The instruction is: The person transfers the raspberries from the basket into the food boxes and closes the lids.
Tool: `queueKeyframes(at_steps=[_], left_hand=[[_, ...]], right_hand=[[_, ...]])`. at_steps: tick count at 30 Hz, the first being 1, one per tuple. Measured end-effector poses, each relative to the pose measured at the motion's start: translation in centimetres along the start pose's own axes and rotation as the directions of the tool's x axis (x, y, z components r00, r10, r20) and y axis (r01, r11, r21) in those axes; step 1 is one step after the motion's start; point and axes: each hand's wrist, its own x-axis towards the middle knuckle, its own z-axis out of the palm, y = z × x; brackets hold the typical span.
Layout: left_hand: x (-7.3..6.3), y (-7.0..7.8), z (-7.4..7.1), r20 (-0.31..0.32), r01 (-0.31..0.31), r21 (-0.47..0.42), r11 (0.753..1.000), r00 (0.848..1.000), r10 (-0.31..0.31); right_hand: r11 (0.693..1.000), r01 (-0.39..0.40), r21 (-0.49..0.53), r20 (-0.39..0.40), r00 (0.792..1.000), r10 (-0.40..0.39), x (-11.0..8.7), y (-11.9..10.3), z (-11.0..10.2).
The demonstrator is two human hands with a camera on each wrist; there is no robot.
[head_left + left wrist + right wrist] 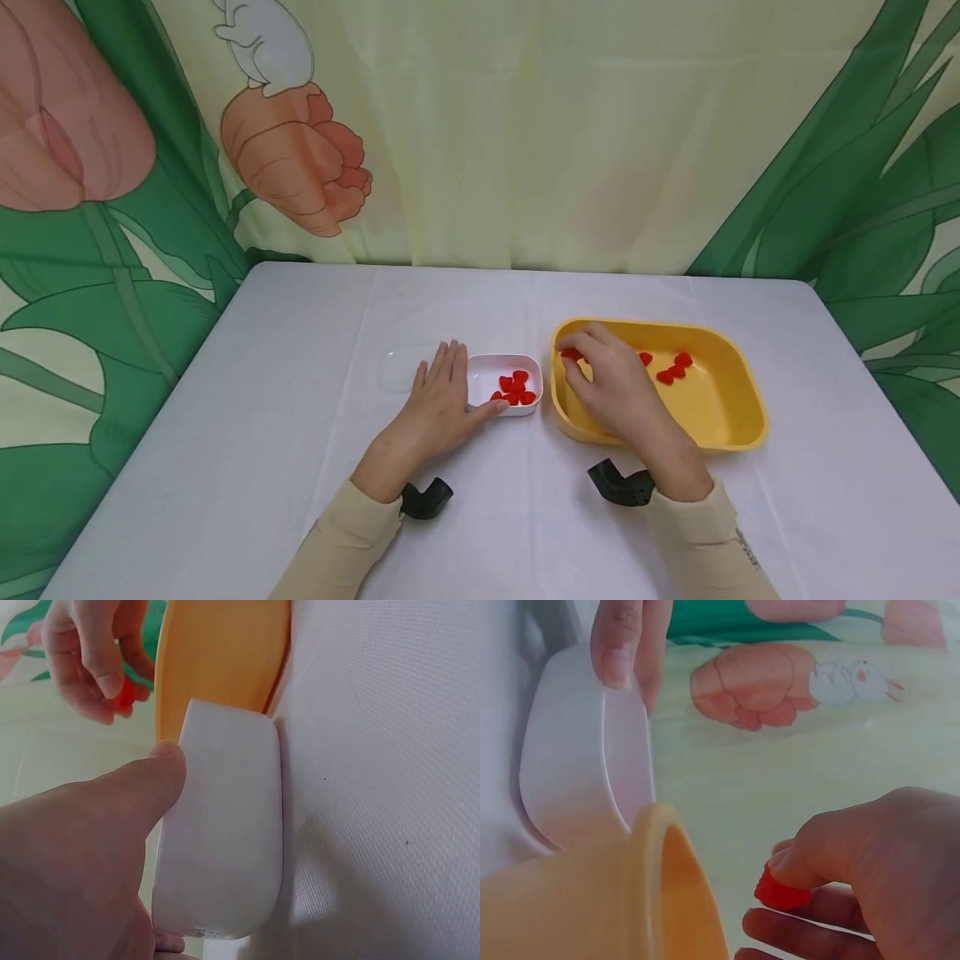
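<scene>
My right hand (pixel 621 385) is over the left end of a yellow tray (pixel 723 408). Between thumb and fingers it pinches a small red piece (pixel 783 892) with a ridged edge. Several red heart-shaped pieces (pixel 678 372) lie in the tray, partly hidden by that hand. My left hand (pixel 435 415) rests against a small white box (pixel 482 372), its fingers straight along the left side and its thumb (pixel 161 769) on the near rim. Inside the box are several red heart-shaped pieces (pixel 517 387), gathered toward the near right.
A clear, flat lid-like piece (pixel 397 367) lies left of the box, partly behind my left hand. All stands on a white-covered table (pixel 247 417). A printed curtain (pixel 525 142) hangs behind the table's far edge. The box and tray stand close together.
</scene>
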Motion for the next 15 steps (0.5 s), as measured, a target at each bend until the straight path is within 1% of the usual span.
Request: queueKeyframes(at_steps=[3, 7, 12, 15], left_hand=[[0.1, -0.1, 0.1, -0.007, -0.007, -0.003, 1.000, 1.000, 0.007], [0.1, -0.1, 0.2, -0.016, -0.006, 0.003, 1.000, 1.000, 0.006], [0.0, -0.1, 0.1, -0.026, -0.008, -0.003, 1.000, 1.000, 0.008], [0.0, -0.1, 0.1, -0.030, -0.013, -0.007, 1.000, 0.999, 0.013]], right_hand=[[0.999, 0.031, -0.013, -0.007, 0.999, -0.031, -0.1, -0.5, 0.3], [0.995, 0.101, -0.022, -0.011, 0.995, -0.102, -0.2, -1.1, 0.8], [0.981, 0.190, -0.029, -0.023, 0.981, -0.191, -0.2, -1.8, 1.7], [0.968, 0.249, -0.040, -0.041, 0.967, -0.251, 0.0, -2.1, 2.4]])
